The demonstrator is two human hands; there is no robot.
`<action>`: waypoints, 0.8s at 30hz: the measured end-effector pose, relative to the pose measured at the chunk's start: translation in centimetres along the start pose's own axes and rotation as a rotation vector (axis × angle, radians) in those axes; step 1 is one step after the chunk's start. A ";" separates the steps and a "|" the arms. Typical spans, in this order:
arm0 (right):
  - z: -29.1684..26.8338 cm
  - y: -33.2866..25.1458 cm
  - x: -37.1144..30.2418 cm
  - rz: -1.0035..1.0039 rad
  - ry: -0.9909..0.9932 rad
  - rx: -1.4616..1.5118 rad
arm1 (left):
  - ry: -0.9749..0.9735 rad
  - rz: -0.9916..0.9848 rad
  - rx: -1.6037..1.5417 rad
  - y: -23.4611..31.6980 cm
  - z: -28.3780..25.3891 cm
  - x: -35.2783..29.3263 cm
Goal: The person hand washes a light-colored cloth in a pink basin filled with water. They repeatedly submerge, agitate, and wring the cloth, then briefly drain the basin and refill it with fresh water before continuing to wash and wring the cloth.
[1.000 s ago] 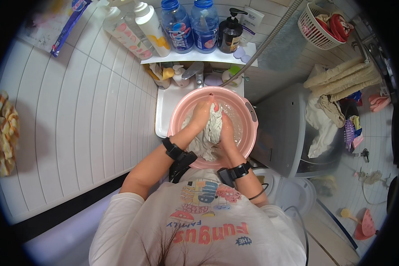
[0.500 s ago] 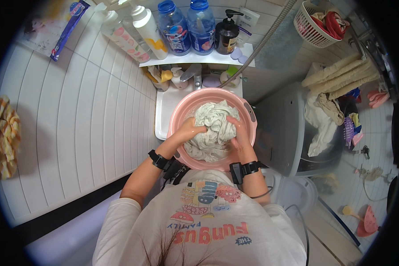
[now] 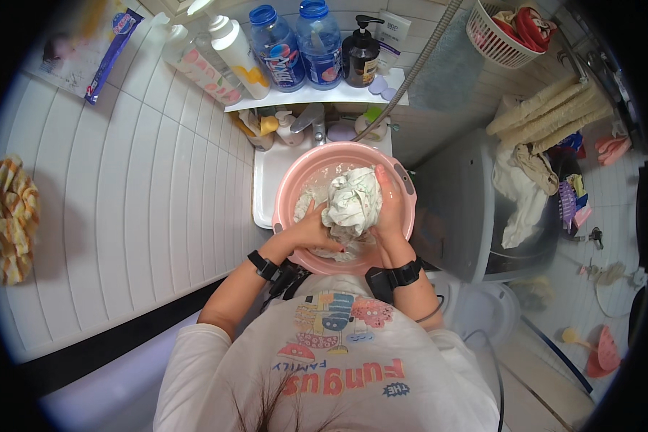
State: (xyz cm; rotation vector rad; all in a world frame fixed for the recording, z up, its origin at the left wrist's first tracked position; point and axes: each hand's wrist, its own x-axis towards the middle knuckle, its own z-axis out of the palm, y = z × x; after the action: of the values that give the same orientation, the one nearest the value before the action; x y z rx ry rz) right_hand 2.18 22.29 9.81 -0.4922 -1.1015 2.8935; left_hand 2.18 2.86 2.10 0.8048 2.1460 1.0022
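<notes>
A pink plastic basin [image 3: 286, 173] with water in it sits on the white sink. In it is a wet, pale white-green garment [image 3: 356, 198], bunched into a ball between my hands. My left hand [image 3: 315, 229] grips the bunch from its left and lower side, fingers wrapped into the cloth. Pressed along its right side is my right hand [image 3: 389, 205], fingers pointing up and curled round the cloth. A looser part of the cloth lies in the water by my left fingers. Both wrists wear black straps.
Behind the basin are a faucet [image 3: 318, 133] and a white shelf [image 3: 317, 96] of bottles, including a dark pump bottle [image 3: 361, 57]. A shower hose [image 3: 417, 65] slants down at the right. A grey washing machine [image 3: 450, 209] with clothes on it stands right of the basin.
My hands have gathered the spread garment into a tighter, smaller ball and shifted it slightly right. My left hand has moved lower on it; more water shows at the basin's left.
</notes>
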 end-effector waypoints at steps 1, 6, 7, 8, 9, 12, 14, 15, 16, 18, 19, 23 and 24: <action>0.5 -0.2 -0.3 0.015 0.007 0.046 | 0.043 0.000 -0.044 -0.4 0.7 -0.4; 2.7 -1.6 -0.6 0.053 -0.060 0.371 | 0.104 -0.084 -0.232 -1.5 3.4 0.1; 2.7 -1.8 -0.5 0.049 -0.070 0.390 | 0.079 -0.129 -0.248 -1.4 3.3 0.3; 2.4 -1.9 -0.2 0.028 -0.066 0.386 | 0.121 -0.052 -0.416 -1.2 3.1 0.5; 1.8 -2.1 0.1 0.007 -0.063 0.380 | 0.184 -0.079 -0.414 -1.0 2.5 0.5; -1.8 -2.4 1.9 -0.030 -0.073 0.323 | 0.446 -0.072 -0.458 0.5 -1.2 -0.3; -5.2 -2.0 2.6 -0.066 -0.067 0.144 | 0.580 0.016 -0.397 2.1 -4.5 -0.7; -7.0 -1.7 2.9 -0.087 -0.032 -0.196 | 0.585 0.064 -0.298 3.1 -6.4 -0.8; -8.7 -1.4 3.1 -0.109 -0.028 -0.532 | 0.603 0.103 -0.204 4.4 -7.8 -1.0; -11.6 -0.3 2.8 0.022 -0.042 -0.955 | 0.595 0.048 -0.143 7.7 -8.8 -1.2; -12.6 0.4 2.6 0.013 -0.047 -0.962 | 0.599 0.050 -0.120 9.5 -9.0 -1.0; -14.0 1.7 1.3 0.097 -0.033 -0.949 | 0.647 0.049 -0.023 15.9 -10.5 -0.8; -13.9 1.5 0.8 0.079 -0.037 -0.981 | 0.648 0.051 0.016 17.3 -10.7 -0.8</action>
State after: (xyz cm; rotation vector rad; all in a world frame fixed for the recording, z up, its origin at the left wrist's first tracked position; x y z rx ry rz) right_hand 5.62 30.22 -1.19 -0.4633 -2.5013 2.2058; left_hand -0.82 6.80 21.89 0.5905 2.6783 1.4186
